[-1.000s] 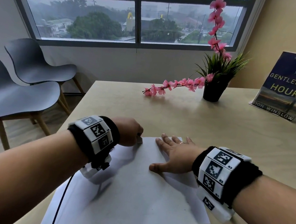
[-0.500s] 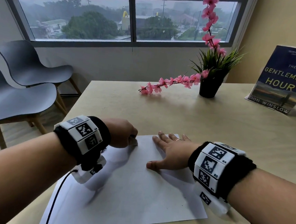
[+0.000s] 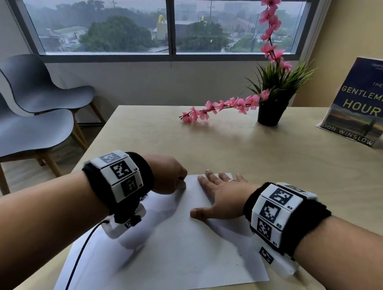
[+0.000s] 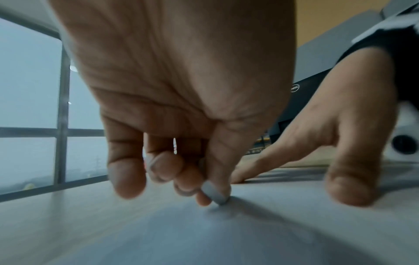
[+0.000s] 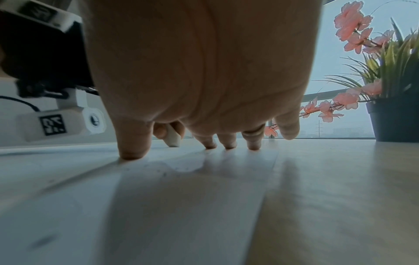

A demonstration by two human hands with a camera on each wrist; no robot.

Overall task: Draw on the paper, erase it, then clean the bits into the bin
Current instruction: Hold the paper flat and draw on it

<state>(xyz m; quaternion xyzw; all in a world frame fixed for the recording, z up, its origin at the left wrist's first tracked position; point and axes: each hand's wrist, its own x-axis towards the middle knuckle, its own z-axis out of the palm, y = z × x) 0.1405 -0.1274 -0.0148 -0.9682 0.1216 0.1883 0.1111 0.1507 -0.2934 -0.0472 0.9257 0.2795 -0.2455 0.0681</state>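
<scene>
A white sheet of paper [image 3: 174, 249] lies on the wooden table [image 3: 255, 156] at its near edge. My left hand [image 3: 170, 175] pinches a small white eraser [image 4: 213, 194] and holds its tip on the paper near the far left corner. The eraser [image 5: 173, 137] also shows past my right thumb in the right wrist view. My right hand [image 3: 218, 195] lies flat on the paper's far right part, fingers spread and pressing down. Small dark eraser bits [image 5: 163, 172] speckle the paper near my right thumb. No bin or pencil is in view.
A black pot with grass and pink flowers [image 3: 272, 110] stands at the back of the table. A book [image 3: 367, 104] leans upright at the far right. Two grey chairs [image 3: 23, 115] stand left of the table. A cable [image 3: 80, 251] trails from my left wrist over the paper.
My left hand has shifted slightly over the paper's far left corner with the eraser. My right hand stays flat on the sheet.
</scene>
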